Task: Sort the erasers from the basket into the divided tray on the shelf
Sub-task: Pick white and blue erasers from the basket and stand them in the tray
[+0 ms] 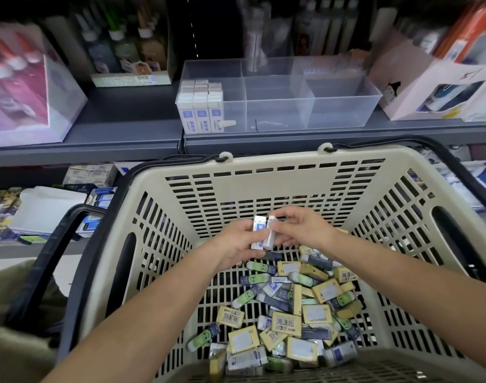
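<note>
OK. Left hand has its fingers curled round a white-and-blue eraser. Right hand pinches a second white eraser between thumb and fingertips, edge-on and touching the first. Both hands are grasping, nothing released.

The pair is held up off the floor of the basket, towards its far wall. Below, nearer me, lies the loose pile: yellow, green and dark-sleeved ones, with a few more white-and-blue mixed in.

My read: I'm squaring up two matching pieces before they go up. To do it well, line the long edges flush with labels facing the same way, then pass both to one grip so the other hand is free.

The divided tray sits on the shelf just beyond the basket. Its left compartment already holds a stack of the same white-and-blue kind, standing upright. So that's the target: set them in upright beside the stack, not tipped across it. I'd keep the remaining compartments for the other kinds.

The background is blurred and I can't read the labels.
</note>
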